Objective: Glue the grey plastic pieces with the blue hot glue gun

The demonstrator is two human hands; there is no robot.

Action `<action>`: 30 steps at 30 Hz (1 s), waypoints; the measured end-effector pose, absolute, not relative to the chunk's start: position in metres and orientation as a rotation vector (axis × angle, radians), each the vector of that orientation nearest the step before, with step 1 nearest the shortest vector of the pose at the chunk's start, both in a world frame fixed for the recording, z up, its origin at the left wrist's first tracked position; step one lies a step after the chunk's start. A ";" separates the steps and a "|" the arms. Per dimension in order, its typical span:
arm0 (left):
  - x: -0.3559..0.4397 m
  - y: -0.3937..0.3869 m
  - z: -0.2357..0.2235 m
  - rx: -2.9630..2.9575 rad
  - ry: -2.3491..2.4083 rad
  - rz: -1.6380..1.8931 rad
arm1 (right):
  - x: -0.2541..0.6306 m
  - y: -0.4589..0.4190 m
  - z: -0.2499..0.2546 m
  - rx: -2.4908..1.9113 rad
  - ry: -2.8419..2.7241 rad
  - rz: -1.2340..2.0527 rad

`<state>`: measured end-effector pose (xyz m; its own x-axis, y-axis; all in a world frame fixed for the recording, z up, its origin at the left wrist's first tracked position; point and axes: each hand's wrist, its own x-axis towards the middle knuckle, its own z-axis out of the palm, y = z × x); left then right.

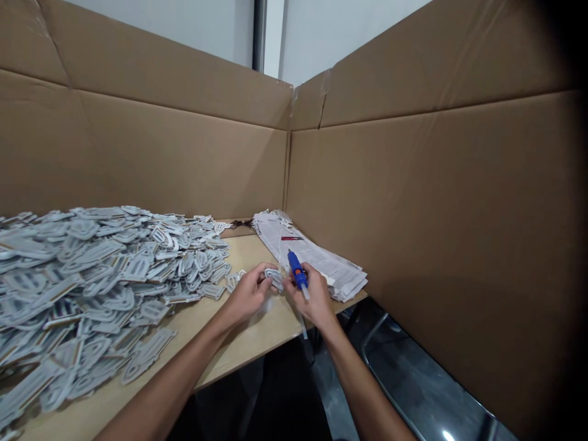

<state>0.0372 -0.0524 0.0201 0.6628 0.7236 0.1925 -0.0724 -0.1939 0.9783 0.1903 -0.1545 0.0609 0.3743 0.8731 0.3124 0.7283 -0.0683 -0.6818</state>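
Observation:
My left hand [252, 290] is closed around a small grey-and-white flat cut-out piece [274, 279], held just above the table edge. In my right hand [316, 300] is a blue glue gun [297, 269], its nozzle tilted up and away from me. A translucent glue stick [305, 293] sticks out of the gun's rear end. The fingertips of both hands are close together near the piece; whether the right ones touch it I cannot tell. Beside my left hand lie a few similar pieces [233, 280] on the table.
A large heap of grey-white pieces [101, 269] covers the left of the table [250, 248]. Printed paper sheets [321, 263] lie at the right, with a red pen-like tool [291, 238] on them. Dark cords [242, 223] sit at the back. Cardboard walls [184, 147] enclose two sides.

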 end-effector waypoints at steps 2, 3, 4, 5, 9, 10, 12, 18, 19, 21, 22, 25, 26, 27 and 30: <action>0.038 -0.053 0.021 1.612 0.535 0.789 | 0.189 -0.155 0.063 -1.835 -1.392 0.227; 0.038 -0.053 0.022 1.606 0.533 0.797 | 0.187 -0.155 0.064 -1.837 -1.385 0.225; 0.038 -0.054 0.023 1.596 0.531 0.807 | 0.186 -0.155 0.065 -1.842 -1.378 0.223; 0.038 -0.055 0.023 1.582 0.529 0.817 | 0.183 -0.155 0.066 -1.848 -1.373 0.218; 0.039 -0.057 0.026 1.452 0.533 0.834 | 0.173 -0.153 0.068 -1.867 -1.398 0.110; 0.039 -0.056 0.026 1.415 0.549 0.840 | 0.172 -0.152 0.068 -1.871 -1.410 0.079; 0.038 -0.052 0.027 1.344 0.618 0.880 | 0.172 -0.153 0.071 -1.897 -1.444 0.065; 0.013 -0.029 0.029 1.088 0.778 0.951 | 0.186 -0.163 0.084 -2.375 -1.536 0.233; 0.006 -0.026 0.029 1.074 0.772 0.932 | 0.188 -0.164 0.085 -2.447 -1.563 0.270; -0.006 -0.022 0.030 1.084 0.779 0.914 | 0.187 -0.164 0.083 -2.510 -1.630 0.315; -0.011 -0.021 0.031 1.098 0.791 0.917 | 0.186 -0.163 0.082 -2.519 -1.657 0.313; -0.019 -0.021 0.030 1.142 0.820 0.930 | 0.182 -0.160 0.079 -2.589 -1.636 0.266; -0.020 -0.022 0.028 1.149 0.819 0.931 | 0.182 -0.160 0.079 -2.618 -1.605 0.232; -0.020 -0.022 0.027 1.150 0.812 0.932 | 0.183 -0.161 0.080 -2.637 -1.575 0.182; -0.019 -0.024 0.022 1.133 0.775 0.948 | 0.193 -0.164 0.085 -2.634 -1.542 -0.027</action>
<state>-0.0192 -0.0242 0.0218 0.4087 0.9119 -0.0386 -0.2194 0.1392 0.9657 0.1930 -0.1641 0.0849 0.4901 0.8696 0.0603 0.8711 -0.4863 -0.0679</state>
